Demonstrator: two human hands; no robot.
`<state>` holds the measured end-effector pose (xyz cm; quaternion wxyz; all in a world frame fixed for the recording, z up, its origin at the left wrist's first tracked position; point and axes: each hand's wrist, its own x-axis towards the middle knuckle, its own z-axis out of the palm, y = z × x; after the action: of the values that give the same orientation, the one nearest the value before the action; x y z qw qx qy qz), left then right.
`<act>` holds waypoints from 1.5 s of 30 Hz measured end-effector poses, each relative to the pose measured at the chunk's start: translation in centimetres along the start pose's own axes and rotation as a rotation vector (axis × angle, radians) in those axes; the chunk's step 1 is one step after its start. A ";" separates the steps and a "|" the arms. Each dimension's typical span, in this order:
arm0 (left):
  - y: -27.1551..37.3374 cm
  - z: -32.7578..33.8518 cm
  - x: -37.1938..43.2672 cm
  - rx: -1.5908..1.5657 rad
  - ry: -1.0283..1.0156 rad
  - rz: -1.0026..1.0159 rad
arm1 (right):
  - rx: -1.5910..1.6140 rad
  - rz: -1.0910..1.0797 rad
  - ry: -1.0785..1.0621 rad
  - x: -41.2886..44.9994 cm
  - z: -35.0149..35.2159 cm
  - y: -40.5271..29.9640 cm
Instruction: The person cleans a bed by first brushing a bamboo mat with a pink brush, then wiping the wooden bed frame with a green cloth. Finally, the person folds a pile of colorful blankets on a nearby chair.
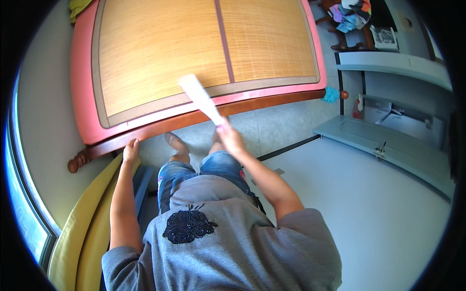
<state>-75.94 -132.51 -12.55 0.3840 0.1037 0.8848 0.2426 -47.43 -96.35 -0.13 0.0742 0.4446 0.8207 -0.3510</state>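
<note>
My right hand [228,137] grips the narrow end of a white paddle-shaped tool [198,96]. Motion blur hides the tool's detail; it slants up and left over the near edge of the bed. My left hand [130,150] rests against the reddish-brown wooden bed rail [182,122], thumb up, near its left end. Beyond the rail lies a woven bamboo sleeping mat [164,47] with a brown cloth border and a dark strip running down it. A pink sheet or mattress cover [82,83] shows around the mat's edges.
Rolled or folded yellow curtains [91,222] hang at my left beside a window [29,203]. At right, a pale green door [382,156] stands near a sink faucet [390,109]. Blue cloth [330,94] wraps the rail's right end. Clothes [349,16] lie piled on a wooden chair [367,36].
</note>
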 end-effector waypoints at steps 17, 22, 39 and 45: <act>25.5 15.4 -1.1 0.461 -0.315 0.274 | -0.245 0.731 0.462 4.5 -31.8 38.4; 36.4 21.0 -1.0 0.410 -0.346 0.382 | -0.087 0.427 0.375 5.0 -30.9 34.9; 40.7 21.5 5.6 0.633 -0.406 0.390 | -0.245 0.647 0.423 16.5 -34.3 40.1; 40.8 21.6 8.0 0.662 -0.378 0.273 | 0.008 0.232 0.472 18.7 -38.4 33.0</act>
<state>-65.75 -86.88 -9.52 0.4501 0.3808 0.8071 -0.0299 -25.45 -47.21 3.48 -0.0813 0.6058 0.7574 -0.2298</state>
